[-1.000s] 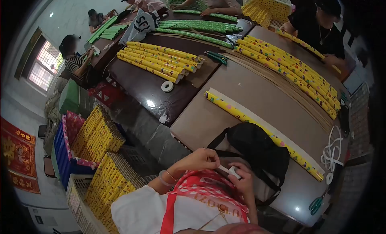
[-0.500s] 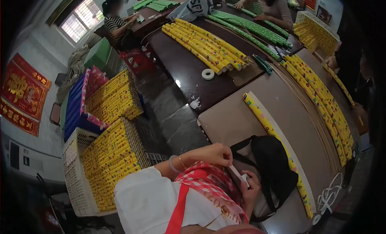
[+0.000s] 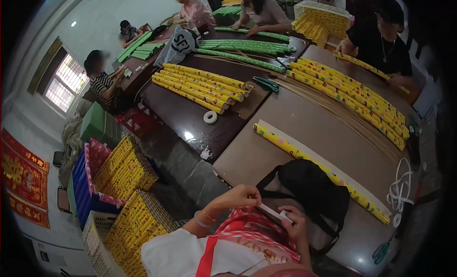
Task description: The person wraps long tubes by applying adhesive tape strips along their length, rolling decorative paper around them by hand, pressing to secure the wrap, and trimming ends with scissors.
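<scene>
My left hand (image 3: pixel 246 195) pinches the free end of a white tape strip (image 3: pixel 270 211). The strip runs taut to a small white roll (image 3: pixel 285 216), which my right hand (image 3: pixel 296 224) grips in its fingers. Both hands are above my lap, at the near edge of the table. A black bag (image 3: pixel 314 189) lies just beyond them on the brown tabletop. Behind the bag, a yellow patterned roll (image 3: pixel 304 158) rests on a pale sheet, its middle partly covered by the bag.
Yellow rolls (image 3: pixel 200 86) and green rolls (image 3: pixel 245 47) lie on the far tables. Green-handled scissors (image 3: pixel 381 252) and a white cord (image 3: pixel 400 186) are at the right. Crates of yellow rolls (image 3: pixel 124 167) stand at the left. Several people sit around the tables.
The camera view has tilted up and turned, showing more people and the scissors at the lower right. Both hands still hold the tape, with slightly more strip showing between them.
</scene>
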Demonstrator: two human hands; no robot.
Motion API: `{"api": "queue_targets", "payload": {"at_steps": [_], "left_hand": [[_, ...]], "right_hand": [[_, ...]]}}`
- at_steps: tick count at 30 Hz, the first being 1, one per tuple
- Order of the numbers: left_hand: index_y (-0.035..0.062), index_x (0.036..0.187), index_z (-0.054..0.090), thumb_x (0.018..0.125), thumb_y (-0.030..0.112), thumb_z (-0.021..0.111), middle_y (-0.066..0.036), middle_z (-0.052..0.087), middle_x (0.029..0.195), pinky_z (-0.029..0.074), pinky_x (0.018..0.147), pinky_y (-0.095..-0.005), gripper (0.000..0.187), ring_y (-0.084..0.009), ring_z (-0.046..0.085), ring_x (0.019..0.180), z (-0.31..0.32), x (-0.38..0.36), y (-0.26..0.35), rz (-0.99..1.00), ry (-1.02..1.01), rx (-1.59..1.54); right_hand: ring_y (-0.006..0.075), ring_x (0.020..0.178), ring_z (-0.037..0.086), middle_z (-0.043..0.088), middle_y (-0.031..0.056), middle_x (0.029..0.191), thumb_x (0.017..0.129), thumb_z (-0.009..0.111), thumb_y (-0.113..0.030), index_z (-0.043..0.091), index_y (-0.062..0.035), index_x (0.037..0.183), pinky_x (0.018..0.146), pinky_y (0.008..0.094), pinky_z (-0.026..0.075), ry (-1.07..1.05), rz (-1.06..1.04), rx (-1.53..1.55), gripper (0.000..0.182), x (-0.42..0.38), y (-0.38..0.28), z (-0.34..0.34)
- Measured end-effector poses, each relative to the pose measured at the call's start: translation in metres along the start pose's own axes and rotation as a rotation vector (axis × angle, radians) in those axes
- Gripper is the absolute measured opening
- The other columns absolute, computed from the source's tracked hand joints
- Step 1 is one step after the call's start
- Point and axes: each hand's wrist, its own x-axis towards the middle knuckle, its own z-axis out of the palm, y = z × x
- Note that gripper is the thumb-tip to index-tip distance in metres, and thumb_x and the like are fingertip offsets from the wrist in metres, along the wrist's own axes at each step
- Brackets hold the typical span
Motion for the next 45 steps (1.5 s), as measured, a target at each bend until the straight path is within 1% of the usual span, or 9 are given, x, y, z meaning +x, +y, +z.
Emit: {"api": "queue_targets", "payload": {"at_steps": [4,6,7,10,13,17,26,35,45], "left_hand": [[0.0013,0.083,0.062,0.082,0.012,0.060,0.000,0.060,0.074,0.044,0.062,-0.0210,0.011,-0.0057,0.053,0.069,0.001,0.002,-0.008,0.054,0.034,-0.016],[0.0016,0.083,0.062,0.081,0.011,0.059,0.000,0.060,0.075,0.044,0.064,-0.0211,0.010,-0.0054,0.053,0.070,-0.002,0.002,-0.002,0.111,0.033,0.015],[0.0019,0.083,0.062,0.081,0.011,0.059,0.000,0.061,0.077,0.044,0.065,-0.0212,0.009,-0.0054,0.053,0.070,-0.003,0.000,0.005,-0.003,0.017,0.002],[0.0020,0.083,0.062,0.080,0.010,0.059,0.000,0.061,0.077,0.043,0.065,-0.0208,0.009,-0.0056,0.053,0.070,-0.003,0.004,-0.006,-0.024,0.016,-0.035],[0.0000,0.085,0.064,0.078,0.012,0.059,-0.004,0.063,0.075,0.047,0.065,-0.0230,0.014,-0.0092,0.057,0.070,-0.003,0.007,-0.004,0.093,0.063,0.040],[-0.0013,0.084,0.063,0.078,0.011,0.059,-0.003,0.063,0.075,0.047,0.067,-0.0233,0.014,-0.0096,0.058,0.071,-0.003,0.006,0.000,-0.010,0.053,-0.042],[-0.0007,0.083,0.063,0.078,0.010,0.058,-0.003,0.064,0.076,0.047,0.068,-0.0229,0.013,-0.0091,0.058,0.072,-0.004,0.012,-0.003,0.063,0.024,0.006],[-0.0009,0.084,0.062,0.079,0.011,0.057,-0.003,0.063,0.076,0.047,0.068,-0.0223,0.014,-0.0091,0.058,0.072,-0.005,0.008,0.006,-0.006,0.033,0.022],[0.0000,0.082,0.062,0.080,0.011,0.060,-0.001,0.061,0.077,0.045,0.068,-0.0223,0.011,-0.0079,0.054,0.073,-0.007,0.009,0.001,-0.026,0.036,-0.001]], "right_hand": [[0.0190,0.077,0.060,0.063,0.0137,0.099,0.074,0.063,-0.007,0.058,0.0055,0.070,0.063,0.0267,0.045,0.012,0.120,-0.014,0.013,0.001,-0.017,-0.001],[0.0184,0.076,0.060,0.063,0.0134,0.100,0.074,0.063,-0.007,0.058,0.0052,0.070,0.063,0.0261,0.045,0.027,0.085,-0.023,0.014,0.001,-0.008,-0.001],[0.0178,0.076,0.060,0.063,0.0132,0.100,0.075,0.063,-0.007,0.059,0.0049,0.069,0.062,0.0256,0.044,0.020,0.071,-0.018,0.014,-0.001,-0.005,0.001],[0.0183,0.077,0.061,0.063,0.0129,0.099,0.075,0.063,-0.007,0.059,0.0043,0.070,0.062,0.0257,0.045,0.025,0.075,-0.008,0.014,-0.001,-0.005,0.001],[0.0189,0.078,0.061,0.064,0.0130,0.099,0.076,0.063,-0.008,0.060,0.0045,0.070,0.063,0.0261,0.045,0.028,0.086,-0.017,0.014,0.000,-0.005,0.000],[0.0196,0.080,0.061,0.064,0.0131,0.098,0.077,0.063,-0.008,0.060,0.0050,0.071,0.065,0.0261,0.045,0.051,0.054,-0.024,0.015,0.002,-0.011,0.002],[0.0180,0.075,0.061,0.064,0.0126,0.097,0.077,0.063,-0.009,0.059,0.0054,0.068,0.061,0.0253,0.045,0.045,0.044,-0.027,0.017,0.000,-0.003,0.000],[0.0173,0.077,0.061,0.064,0.0109,0.100,0.077,0.063,-0.010,0.060,0.0039,0.069,0.063,0.0250,0.046,0.029,0.121,-0.034,0.016,-0.003,-0.004,0.000],[0.0179,0.076,0.061,0.065,0.0108,0.096,0.076,0.064,-0.009,0.060,0.0035,0.068,0.063,0.0256,0.046,0.060,0.044,0.001,0.015,-0.002,0.003,0.003]]}}
